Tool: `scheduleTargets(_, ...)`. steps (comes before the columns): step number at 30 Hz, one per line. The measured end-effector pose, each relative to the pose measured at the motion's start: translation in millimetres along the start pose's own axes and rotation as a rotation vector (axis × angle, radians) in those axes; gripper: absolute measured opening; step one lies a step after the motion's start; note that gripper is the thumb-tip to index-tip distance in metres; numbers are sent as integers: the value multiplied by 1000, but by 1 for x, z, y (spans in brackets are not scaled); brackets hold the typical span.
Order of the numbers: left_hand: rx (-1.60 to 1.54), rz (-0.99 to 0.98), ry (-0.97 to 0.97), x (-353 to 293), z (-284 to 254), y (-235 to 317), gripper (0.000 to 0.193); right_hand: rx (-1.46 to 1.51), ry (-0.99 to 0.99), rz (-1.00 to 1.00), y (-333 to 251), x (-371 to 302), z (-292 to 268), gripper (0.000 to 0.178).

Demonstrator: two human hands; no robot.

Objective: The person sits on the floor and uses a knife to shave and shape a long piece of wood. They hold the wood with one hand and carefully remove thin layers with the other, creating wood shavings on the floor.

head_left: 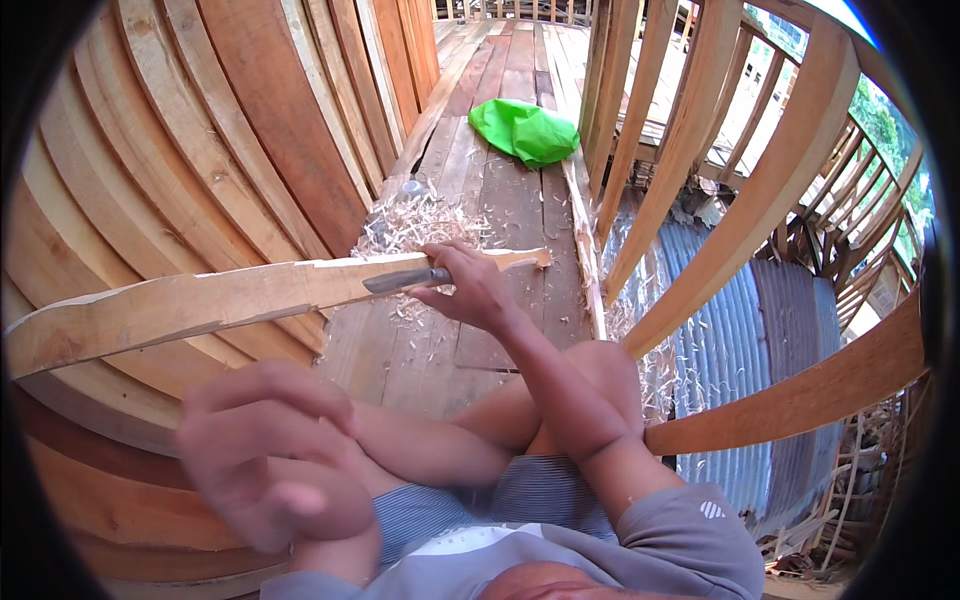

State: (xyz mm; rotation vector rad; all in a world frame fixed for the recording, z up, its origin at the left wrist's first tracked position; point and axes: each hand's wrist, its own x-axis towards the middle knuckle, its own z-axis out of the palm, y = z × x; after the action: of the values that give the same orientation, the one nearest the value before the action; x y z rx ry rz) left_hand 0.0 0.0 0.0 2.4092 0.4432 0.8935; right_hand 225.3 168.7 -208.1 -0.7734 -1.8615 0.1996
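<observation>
I observe the right hand (465, 285) closed around a knife-like tool (400, 281), over a long board (230, 300) spanning left to centre; the left hand (265, 440), near left, is half-curled, blurred, contents indeterminable; wall (270, 110) left, railing (678, 150) right, floor (515, 65) extending far
</observation>
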Motion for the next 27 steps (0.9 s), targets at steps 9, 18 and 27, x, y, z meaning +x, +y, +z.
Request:
scheduleTargets(9, -98, -461, 741, -16, 97, -142, 74, 9, 65, 34, 19, -6, -7, 54)
scheduleTargets(18, -914, 141, 1183, 23, 86, -183, 23, 92, 32, 65, 14, -15, 1, 55)
scheduleTargets(27, -781, 202, 844, 67, 51, -179, 27, 174, 199, 276, 34, -5, -22, 33)
